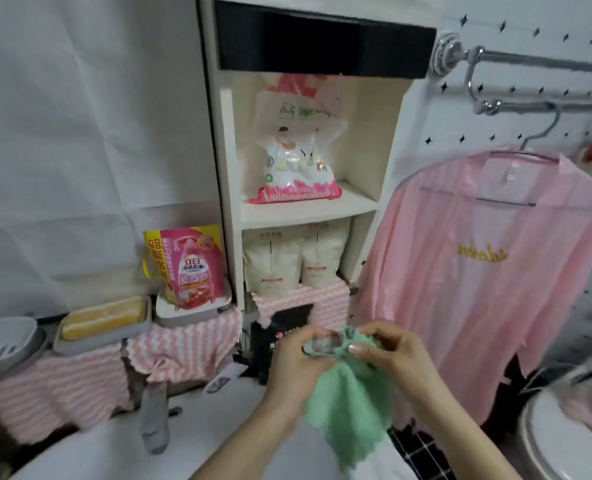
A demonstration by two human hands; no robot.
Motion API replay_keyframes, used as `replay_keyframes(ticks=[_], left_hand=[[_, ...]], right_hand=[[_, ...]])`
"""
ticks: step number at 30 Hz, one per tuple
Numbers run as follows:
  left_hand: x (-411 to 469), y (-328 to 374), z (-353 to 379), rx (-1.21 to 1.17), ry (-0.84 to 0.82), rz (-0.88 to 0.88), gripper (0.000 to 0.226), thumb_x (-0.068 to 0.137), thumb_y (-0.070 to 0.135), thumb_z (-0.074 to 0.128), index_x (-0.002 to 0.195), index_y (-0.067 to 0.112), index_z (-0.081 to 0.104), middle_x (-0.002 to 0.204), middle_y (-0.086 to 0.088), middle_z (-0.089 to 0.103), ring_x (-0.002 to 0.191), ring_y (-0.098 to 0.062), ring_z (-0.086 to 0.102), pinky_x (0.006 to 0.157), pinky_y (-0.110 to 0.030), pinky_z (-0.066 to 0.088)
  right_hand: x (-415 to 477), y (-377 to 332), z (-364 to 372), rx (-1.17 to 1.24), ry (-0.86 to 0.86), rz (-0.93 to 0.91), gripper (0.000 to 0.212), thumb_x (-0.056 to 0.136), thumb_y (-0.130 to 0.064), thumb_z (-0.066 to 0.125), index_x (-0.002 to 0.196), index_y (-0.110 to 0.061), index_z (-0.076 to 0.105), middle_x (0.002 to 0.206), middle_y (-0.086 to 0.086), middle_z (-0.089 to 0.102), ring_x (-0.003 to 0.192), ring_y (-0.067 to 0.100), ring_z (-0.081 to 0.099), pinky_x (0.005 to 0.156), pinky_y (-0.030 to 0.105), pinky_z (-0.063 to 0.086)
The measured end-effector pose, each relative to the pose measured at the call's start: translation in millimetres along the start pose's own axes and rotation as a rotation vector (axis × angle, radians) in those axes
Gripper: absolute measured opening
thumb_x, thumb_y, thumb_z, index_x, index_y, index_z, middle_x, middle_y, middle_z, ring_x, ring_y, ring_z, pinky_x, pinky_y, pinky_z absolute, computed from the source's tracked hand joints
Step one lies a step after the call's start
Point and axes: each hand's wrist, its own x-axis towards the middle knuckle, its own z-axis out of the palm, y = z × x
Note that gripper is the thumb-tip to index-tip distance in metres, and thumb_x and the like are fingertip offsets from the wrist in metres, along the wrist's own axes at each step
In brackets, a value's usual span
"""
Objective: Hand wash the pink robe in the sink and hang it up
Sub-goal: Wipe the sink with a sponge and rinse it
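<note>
Hanging on a hanger [516, 157] from the rail [537, 64], the pink robe [478, 271] was up and to the right of the fingers, apart from them. The left hand [296, 355] had its fingers curled round a small clear object [324, 342], too blurred to identify. The right hand [388, 351] pinched the bunched top of a green cloth [350, 403] between thumb and fingers, touching that object; the cloth drooped below both hands. Behind the fingers stood a shelf [308, 209] with a bag [298, 150]; a pink pouch [190, 268] sat to their upper left.
</note>
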Motion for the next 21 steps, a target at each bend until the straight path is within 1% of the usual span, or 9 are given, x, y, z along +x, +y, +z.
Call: replay_keyframes(ticks=[3,5,7,10,12,14,16,18,21], left_hand=[[-7.9,-15.8,8.1,-0.061,0.006,-0.154,0.038,0.061,-0.02,0.07,0.072,0.016,0.065,0.067,0.005,0.066,0.067,-0.01,0.059,0.061,-0.021,0.049],[-13.7,-24.2,15.2,-0.039,-0.006,-0.213,0.042,0.054,-0.021,0.068,0.071,0.017,0.063,0.063,0.006,0.063,0.061,-0.008,0.057,0.055,-0.019,0.048],[-17.2,-28.1,21.4,-0.007,-0.032,-0.235,0.044,0.06,-0.025,0.065,0.069,0.018,0.062,0.057,0.01,0.063,0.056,-0.002,0.057,0.054,-0.016,0.048],[-18.6,-32.0,30.6,0.098,-0.107,-0.173,0.034,0.063,-0.013,0.072,0.065,0.019,0.062,0.053,0.015,0.061,0.054,0.003,0.054,0.056,-0.014,0.045],[-19.5,-35.8,38.4,0.16,-0.121,-0.131,0.023,0.063,-0.002,0.077,0.067,0.016,0.063,0.061,0.01,0.06,0.06,-0.004,0.053,0.061,-0.022,0.043],[-21.4,-38.2,46.6,0.191,-0.119,-0.112,0.015,0.071,0.004,0.076,0.073,0.011,0.063,0.069,0.004,0.061,0.066,-0.011,0.053,0.065,-0.027,0.043],[-21.9,-38.7,53.1,0.222,-0.112,-0.093,0.014,0.077,0.006,0.072,0.077,0.016,0.063,0.075,0.002,0.065,0.072,-0.016,0.058,0.071,-0.03,0.046],[-22.4,-41.0,57.8,0.246,-0.116,-0.082,0.012,0.08,0.007,0.068,0.083,0.018,0.064,0.081,-0.001,0.069,0.08,-0.02,0.062,0.076,-0.035,0.049],[-22.1,-41.1,63.3,0.25,-0.144,-0.107,0.011,0.083,0.011,0.066,0.086,0.022,0.065,0.086,0.003,0.069,0.085,-0.017,0.064,0.08,-0.036,0.049]], right_hand=[[-16.2,32.4,-12.1,-0.062,0.004,0.081,0.02,0.069,0.019,0.069,0.075,0.0,0.066,0.066,0.005,0.067,0.06,0.012,0.061,0.057,0.019,0.049],[-25.3,43.6,-18.9,-0.002,-0.014,0.135,0.025,0.066,0.01,0.076,0.087,-0.001,0.068,0.077,0.01,0.07,0.07,0.02,0.065,0.062,0.022,0.053],[-32.5,46.4,-24.3,0.044,-0.066,0.168,0.038,0.062,-0.004,0.076,0.099,-0.007,0.07,0.089,0.01,0.073,0.078,0.02,0.069,0.067,0.022,0.054],[-40.4,45.5,-26.8,0.033,-0.064,0.165,0.036,0.059,-0.011,0.081,0.093,-0.006,0.072,0.086,0.009,0.072,0.075,0.019,0.068,0.063,0.021,0.052],[-42.0,47.9,-29.5,0.05,0.018,0.166,0.03,0.06,-0.012,0.085,0.082,-0.001,0.069,0.076,0.013,0.068,0.067,0.022,0.064,0.059,0.023,0.051],[-41.6,50.6,-36.9,0.093,0.121,0.178,0.032,0.067,-0.015,0.081,0.084,0.006,0.062,0.074,0.018,0.066,0.065,0.026,0.063,0.057,0.027,0.052],[-40.8,53.6,-43.9,0.129,0.193,0.205,0.034,0.079,-0.018,0.075,0.095,0.008,0.06,0.086,0.023,0.069,0.074,0.033,0.067,0.067,0.035,0.057],[-40.3,53.1,-50.8,0.131,0.224,0.224,0.034,0.085,-0.023,0.068,0.102,0.005,0.06,0.095,0.024,0.07,0.085,0.038,0.069,0.081,0.047,0.057],[-41.9,47.5,-61.6,0.234,0.211,0.269,0.04,0.087,-0.029,0.062,0.108,0.005,0.062,0.102,0.026,0.068,0.092,0.04,0.067,0.085,0.051,0.053]])
